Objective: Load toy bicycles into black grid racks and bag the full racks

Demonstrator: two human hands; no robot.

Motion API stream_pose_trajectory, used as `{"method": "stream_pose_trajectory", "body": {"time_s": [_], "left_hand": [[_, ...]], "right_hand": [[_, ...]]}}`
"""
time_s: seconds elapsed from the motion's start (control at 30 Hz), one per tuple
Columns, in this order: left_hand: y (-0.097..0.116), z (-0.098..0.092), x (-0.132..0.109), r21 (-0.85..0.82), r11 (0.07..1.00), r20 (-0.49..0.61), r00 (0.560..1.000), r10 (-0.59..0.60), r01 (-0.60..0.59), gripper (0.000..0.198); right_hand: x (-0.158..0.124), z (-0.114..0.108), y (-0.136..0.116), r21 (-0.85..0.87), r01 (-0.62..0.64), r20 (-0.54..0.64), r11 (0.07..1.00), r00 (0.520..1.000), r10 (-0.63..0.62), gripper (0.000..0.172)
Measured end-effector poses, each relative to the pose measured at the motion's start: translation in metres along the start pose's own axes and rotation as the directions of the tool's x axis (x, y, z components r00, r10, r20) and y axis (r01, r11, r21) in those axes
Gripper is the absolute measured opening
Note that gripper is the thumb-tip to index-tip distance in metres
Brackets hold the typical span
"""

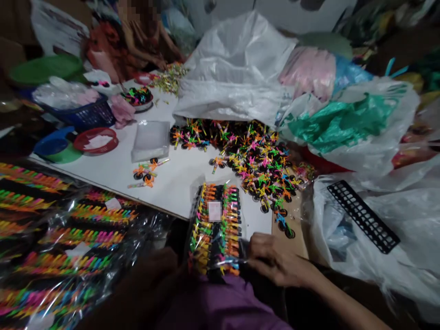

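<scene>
In front of me, over the table's near edge, lies a clear plastic bag [214, 238] packed with rows of small colourful plastic toys in a black holder. A pale square label sits near its middle. My right hand [271, 256] is at the bag's lower right edge, its fingers curled and closed on the plastic. To the left of the bag, my left hand [160, 266] is dark and smeared, so its fingers do not show clearly. Loose toys with black wheels [261, 160] are heaped beyond the bag. A few more toys [147, 173] lie to the left.
Filled packs [79, 233] are stacked at the left. A stack of clear bags [151, 140], a red basket [96, 140] and a blue basket [80, 112] stand on the white table [120, 169]. At right, a black slotted tray [363, 216] rests on white sacks. Another person [147, 41] sits across.
</scene>
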State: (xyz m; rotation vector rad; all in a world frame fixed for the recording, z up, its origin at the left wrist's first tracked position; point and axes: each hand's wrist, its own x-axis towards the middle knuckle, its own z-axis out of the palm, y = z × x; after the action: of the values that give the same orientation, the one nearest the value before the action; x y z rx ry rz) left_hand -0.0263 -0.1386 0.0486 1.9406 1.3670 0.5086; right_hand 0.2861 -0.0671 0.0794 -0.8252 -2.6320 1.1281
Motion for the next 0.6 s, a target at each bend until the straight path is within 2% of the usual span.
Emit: {"method": "stream_pose_trajectory", "body": {"time_s": [0.07, 0.1, 0.13, 0.17, 0.23, 0.27, 0.3, 0.37, 0.47, 0.53, 0.6], "left_hand": [[0.026, -0.041, 0.024, -0.130, 0.990, -0.130, 0.991, 0.031, -0.048, 0.026], [0.043, -0.065, 0.034, -0.161, 0.982, -0.244, 0.968, 0.061, -0.102, 0.022], [0.062, -0.088, 0.044, -0.187, 0.971, -0.381, 0.922, 0.068, -0.149, 0.020], [0.082, -0.110, 0.051, -0.196, 0.960, -0.515, 0.854, 0.071, -0.198, 0.017], [0.113, -0.144, 0.066, -0.176, 0.954, -0.634, 0.769, 0.079, -0.244, 0.014], [0.122, -0.155, 0.074, -0.179, 0.949, -0.671, 0.738, 0.074, -0.258, 0.014], [0.125, -0.163, 0.083, -0.185, 0.949, -0.682, 0.728, 0.063, -0.256, 0.014], [0.117, -0.173, 0.104, -0.220, 0.949, -0.684, 0.729, 0.016, -0.227, 0.016], [0.087, -0.182, 0.133, -0.273, 0.947, -0.686, 0.724, -0.071, -0.166, 0.018], [0.073, -0.188, 0.138, -0.182, 0.969, -0.720, 0.693, -0.017, -0.165, 0.021], [0.067, -0.191, 0.131, 0.011, 0.987, -0.757, 0.644, 0.113, -0.160, 0.026]], "right_hand": [[0.012, -0.042, -0.016, -0.002, 0.033, -0.187, 0.999, 0.982, -0.033, 0.018], [0.017, -0.064, -0.028, -0.021, 0.073, -0.289, 0.997, 0.954, -0.076, 0.015], [0.022, -0.086, -0.042, -0.053, 0.117, -0.391, 0.992, 0.912, -0.128, 0.013], [0.027, -0.106, -0.055, -0.092, 0.148, -0.480, 0.985, 0.860, -0.174, 0.011], [0.039, -0.135, -0.074, -0.141, 0.163, -0.639, 0.976, 0.738, -0.216, 0.010], [0.048, -0.143, -0.077, -0.139, 0.159, -0.699, 0.977, 0.684, -0.210, 0.010], [0.059, -0.148, -0.076, -0.117, 0.155, -0.744, 0.981, 0.641, -0.190, 0.012], [0.085, -0.150, -0.063, -0.033, 0.157, -0.784, 0.987, 0.608, -0.123, 0.015], [0.127, -0.146, -0.040, 0.099, 0.168, -0.773, 0.981, 0.633, -0.030, 0.019], [0.146, -0.143, -0.033, 0.120, 0.187, -0.786, 0.975, 0.618, -0.022, 0.019], [0.151, -0.138, -0.035, 0.087, 0.203, -0.806, 0.975, 0.589, -0.051, 0.018]]}}
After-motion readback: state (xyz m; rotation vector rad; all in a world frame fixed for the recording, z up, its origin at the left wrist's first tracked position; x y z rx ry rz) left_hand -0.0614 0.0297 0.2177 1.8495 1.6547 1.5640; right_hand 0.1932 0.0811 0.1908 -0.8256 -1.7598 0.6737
